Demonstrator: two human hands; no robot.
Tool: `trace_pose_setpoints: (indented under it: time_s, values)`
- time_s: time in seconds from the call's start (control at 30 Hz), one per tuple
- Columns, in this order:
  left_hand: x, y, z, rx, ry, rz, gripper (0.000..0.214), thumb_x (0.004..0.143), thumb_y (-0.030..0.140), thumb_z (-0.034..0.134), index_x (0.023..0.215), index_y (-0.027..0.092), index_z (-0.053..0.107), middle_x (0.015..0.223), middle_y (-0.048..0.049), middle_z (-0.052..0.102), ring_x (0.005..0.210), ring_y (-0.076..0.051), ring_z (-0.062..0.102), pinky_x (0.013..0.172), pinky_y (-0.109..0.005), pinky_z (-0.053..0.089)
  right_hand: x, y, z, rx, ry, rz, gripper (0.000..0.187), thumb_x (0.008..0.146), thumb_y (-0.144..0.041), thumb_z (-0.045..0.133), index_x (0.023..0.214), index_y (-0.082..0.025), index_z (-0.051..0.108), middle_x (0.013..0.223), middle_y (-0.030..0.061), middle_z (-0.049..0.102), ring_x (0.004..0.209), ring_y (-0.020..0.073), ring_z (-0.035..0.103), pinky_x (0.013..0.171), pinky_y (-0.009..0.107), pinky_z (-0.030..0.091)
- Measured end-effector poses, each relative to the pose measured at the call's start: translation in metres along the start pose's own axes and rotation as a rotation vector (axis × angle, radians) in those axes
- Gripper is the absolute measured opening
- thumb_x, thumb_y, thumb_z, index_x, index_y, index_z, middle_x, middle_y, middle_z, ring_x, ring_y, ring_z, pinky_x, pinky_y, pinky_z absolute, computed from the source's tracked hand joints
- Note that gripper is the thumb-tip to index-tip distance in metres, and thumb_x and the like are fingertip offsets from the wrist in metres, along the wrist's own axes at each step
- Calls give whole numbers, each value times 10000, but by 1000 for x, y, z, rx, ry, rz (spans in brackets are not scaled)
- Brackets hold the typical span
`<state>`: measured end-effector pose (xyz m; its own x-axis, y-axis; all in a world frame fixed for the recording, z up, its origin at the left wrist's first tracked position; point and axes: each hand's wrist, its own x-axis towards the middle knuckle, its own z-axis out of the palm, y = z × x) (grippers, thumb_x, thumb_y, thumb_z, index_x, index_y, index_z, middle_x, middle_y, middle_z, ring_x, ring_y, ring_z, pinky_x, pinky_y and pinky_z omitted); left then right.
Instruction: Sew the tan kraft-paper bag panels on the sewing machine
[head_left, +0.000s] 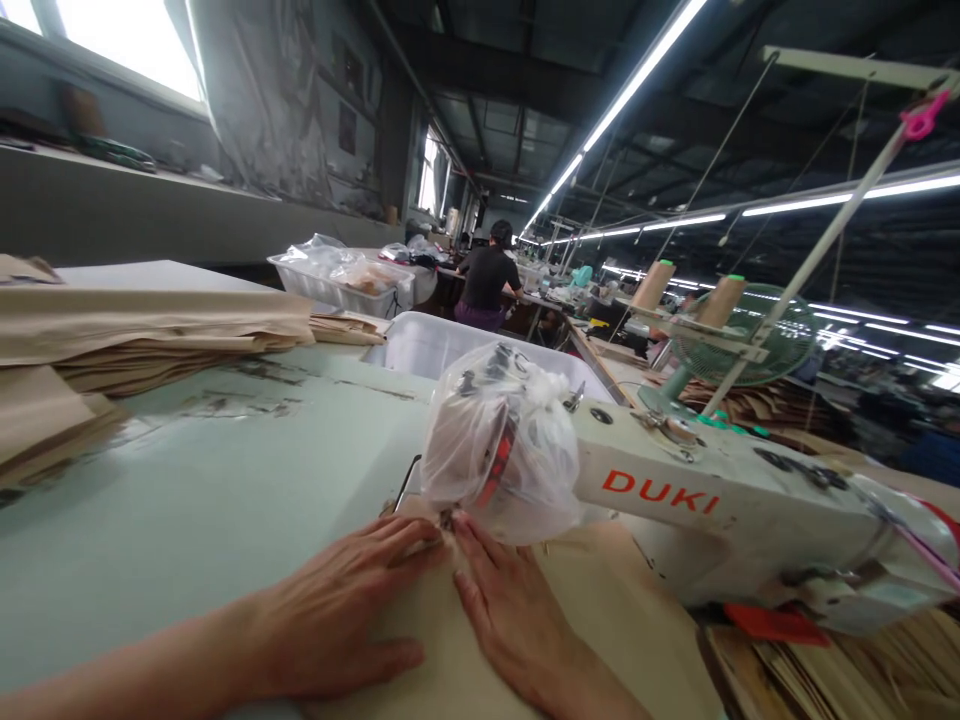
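A white sewing machine [652,490] with red lettering reaches in from the right, its head wrapped in a clear plastic bag [501,440]. Under the needle area lies a tan fabric piece [600,590], spread flat on the table. My left hand [341,600] rests on the left part of the fabric, fingers stretched toward the presser foot [448,519]. On the other side, my right hand [510,610] presses the fabric flat, fingers extended and pointing at the same spot. The needle itself is hidden by the bag and fingertips.
Folded tan fabric stacks [150,330] lie at the left of the pale green table [247,500]. Behind the machine sits a white bin [420,345]. Thread cones [724,300] stand on a rack at right. A seated person [489,280] works farther off.
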<state>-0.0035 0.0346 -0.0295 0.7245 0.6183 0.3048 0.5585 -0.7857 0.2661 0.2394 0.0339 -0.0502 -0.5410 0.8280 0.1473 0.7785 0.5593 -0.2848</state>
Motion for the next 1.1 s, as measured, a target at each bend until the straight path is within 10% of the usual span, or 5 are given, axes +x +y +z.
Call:
trace_pose_setpoints:
  time_s: [1.1]
  values:
    - [-11, -37, 48, 285, 368, 102, 801, 846, 562, 664, 1543, 304, 366, 1508, -18, 496, 1231, -299, 616, 1051, -324, 500, 4, 3, -7, 13, 92, -6, 475, 1054, -397, 427, 1512, -281, 383, 1467, 29, 520, 1421, 213, 383, 1206, 468, 272]
